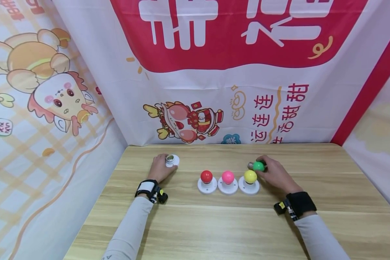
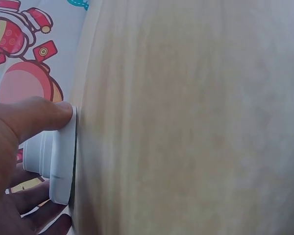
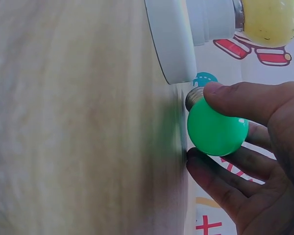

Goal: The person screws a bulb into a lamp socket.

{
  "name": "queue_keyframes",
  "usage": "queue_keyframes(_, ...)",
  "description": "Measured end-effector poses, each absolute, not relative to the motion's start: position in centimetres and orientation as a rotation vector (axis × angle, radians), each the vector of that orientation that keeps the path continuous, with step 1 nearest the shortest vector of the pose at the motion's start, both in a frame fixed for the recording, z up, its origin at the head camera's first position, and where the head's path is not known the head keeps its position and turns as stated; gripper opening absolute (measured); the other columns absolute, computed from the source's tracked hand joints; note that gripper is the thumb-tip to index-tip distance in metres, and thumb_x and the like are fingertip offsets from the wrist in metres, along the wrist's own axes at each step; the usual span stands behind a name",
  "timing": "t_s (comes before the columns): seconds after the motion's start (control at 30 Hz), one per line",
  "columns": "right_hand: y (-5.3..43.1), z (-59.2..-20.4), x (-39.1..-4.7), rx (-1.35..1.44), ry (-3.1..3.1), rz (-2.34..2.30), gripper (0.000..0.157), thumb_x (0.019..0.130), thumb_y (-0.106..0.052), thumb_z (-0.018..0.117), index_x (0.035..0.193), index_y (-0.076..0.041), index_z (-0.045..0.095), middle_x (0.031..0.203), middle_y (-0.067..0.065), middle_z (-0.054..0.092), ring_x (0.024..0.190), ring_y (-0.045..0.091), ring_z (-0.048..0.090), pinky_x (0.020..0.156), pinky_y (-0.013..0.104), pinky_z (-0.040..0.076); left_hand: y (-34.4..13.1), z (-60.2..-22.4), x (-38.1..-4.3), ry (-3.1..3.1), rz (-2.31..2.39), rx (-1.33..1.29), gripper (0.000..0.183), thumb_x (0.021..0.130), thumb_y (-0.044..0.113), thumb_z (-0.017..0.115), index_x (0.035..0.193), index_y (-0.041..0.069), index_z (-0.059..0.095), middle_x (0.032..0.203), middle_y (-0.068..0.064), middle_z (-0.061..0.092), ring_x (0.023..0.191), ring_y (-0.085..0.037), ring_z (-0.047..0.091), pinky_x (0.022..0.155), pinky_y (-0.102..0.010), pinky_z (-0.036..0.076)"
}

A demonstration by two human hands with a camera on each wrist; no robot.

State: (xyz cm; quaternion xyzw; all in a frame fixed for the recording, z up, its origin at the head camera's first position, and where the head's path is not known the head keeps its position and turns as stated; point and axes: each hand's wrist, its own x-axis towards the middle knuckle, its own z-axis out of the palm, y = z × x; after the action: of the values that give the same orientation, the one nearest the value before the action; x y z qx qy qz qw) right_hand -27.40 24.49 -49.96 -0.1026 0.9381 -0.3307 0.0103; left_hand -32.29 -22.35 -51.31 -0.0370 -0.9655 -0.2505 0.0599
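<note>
My left hand [image 1: 158, 170] grips an unfilled white lamp socket [image 1: 173, 161] by its round base at the left of the wooden table. In the left wrist view the thumb lies on the rim of the socket [image 2: 63, 156], with the other fingers on its far side. At the right, my right hand [image 1: 277, 175] holds a green light bulb [image 1: 258, 166] between thumb and fingers, its metal screw end pointing left. The right wrist view shows the green bulb [image 3: 217, 128] close over the table, beside the base of the yellow bulb's socket [image 3: 174, 44].
Between the hands stands a row of white sockets with a red bulb [image 1: 206, 176], a pink bulb [image 1: 228, 177] and a yellow bulb [image 1: 250, 176] upright in them. A printed cloth [image 1: 188, 86] hangs behind the wooden table [image 1: 221, 227], with more cloth at both sides.
</note>
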Motion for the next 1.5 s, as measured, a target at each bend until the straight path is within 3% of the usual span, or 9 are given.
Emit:
queue_keyframes(0.37,24.7,-49.5,-27.4,-0.37,2.955,-1.07,0.047,0.089,-0.019,0.069,0.13,-0.006,0.05,0.125,0.017,0.053,0.108,0.033,0.053,0.09,0.052,0.051,-22.0,-51.1,-31.8,-2.902,-0.87,-0.114,0.074,0.077,0.04,0.076,0.132,0.0,0.048,0.126,-0.017,0.048,0.113,-0.03,0.045,0.099,-0.045,0.043)
queue_keyframes(0.7,24.5,-49.5,-27.1,-0.406,2.997,-1.049,0.048,0.091,-0.023,0.068,0.135,-0.012,0.052,0.135,0.017,0.045,0.116,0.036,0.049,0.092,0.053,0.05,-21.5,-50.9,-31.1,-2.853,-1.001,-0.114,0.07,0.077,0.035,0.078,0.131,0.001,0.049,0.128,-0.015,0.045,0.113,-0.028,0.046,0.103,-0.044,0.041)
queue_keyframes(0.97,24.2,-49.2,-26.9,-0.457,3.043,-1.018,0.054,0.091,-0.026,0.067,0.141,-0.016,0.049,0.13,0.015,0.047,0.108,0.031,0.052,0.086,0.049,0.054,-21.1,-50.7,-30.2,-2.818,-1.08,-0.093,0.07,0.076,0.035,0.079,0.13,0.002,0.05,0.126,-0.014,0.05,0.113,-0.028,0.048,0.102,-0.046,0.041)
queue_keyframes(1.23,24.2,-49.1,-26.8,-0.494,3.086,-1.024,0.057,0.09,-0.027,0.069,0.14,-0.011,0.048,0.127,0.013,0.051,0.107,0.027,0.052,0.083,0.045,0.055,-20.7,-51.0,-29.6,-2.755,-1.127,-0.121,0.067,0.075,0.033,0.079,0.128,0.004,0.052,0.124,-0.012,0.053,0.111,-0.026,0.051,0.102,-0.046,0.042)
queue_keyframes(1.5,23.9,-48.6,-26.6,-0.49,3.064,-1.051,0.057,0.089,-0.024,0.069,0.139,-0.008,0.047,0.132,0.016,0.051,0.116,0.032,0.049,0.09,0.05,0.052,-20.1,-50.8,-28.8,-2.748,-1.13,-0.138,0.068,0.073,0.033,0.08,0.128,0.005,0.052,0.125,-0.012,0.053,0.112,-0.027,0.049,0.102,-0.048,0.042)
